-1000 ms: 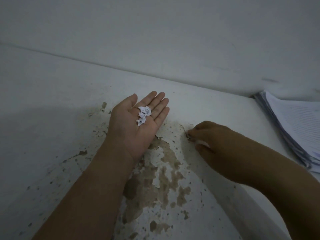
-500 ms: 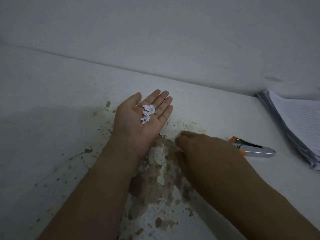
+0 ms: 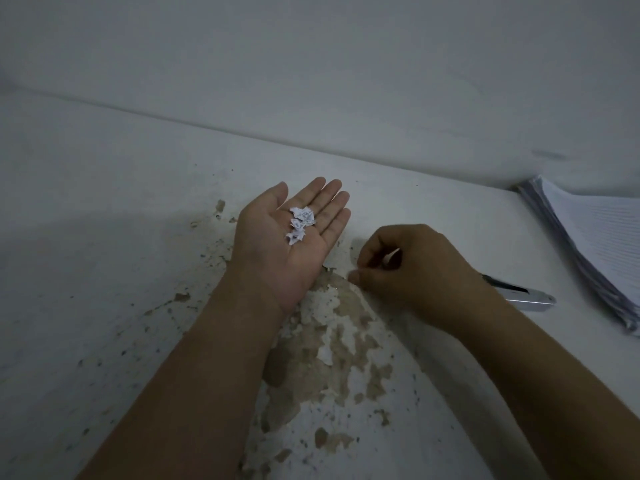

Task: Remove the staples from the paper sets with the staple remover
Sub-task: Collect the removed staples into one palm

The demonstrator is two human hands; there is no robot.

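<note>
Right hand (image 3: pixel 415 275) has come up off the counter (image 3: pixel 104 271) since half a second ago and shifted right, so its wrist now covers one end of the staple remover (image 3: pixel 530 296), which lies on the counter just right of it. Left hand (image 3: pixel 287 244) hasn't budged: palm up, fingers straight, with a little heap of torn paper scraps (image 3: pixel 300 223) at the base of the fingers. The right hand's fingers are curled in, thumb and forefinger close together pinch-style, but I honestly can't tell if there's a scrap in there. The stack of paper sets (image 3: pixel 595 244) sits at the far right edge, well apart from both hands. Risk from here: the scraps are loose on an open palm, so any tilt or bump spills them onto the peeling patch (image 3: pixel 332 341), where white bits are hard to spot.
</note>
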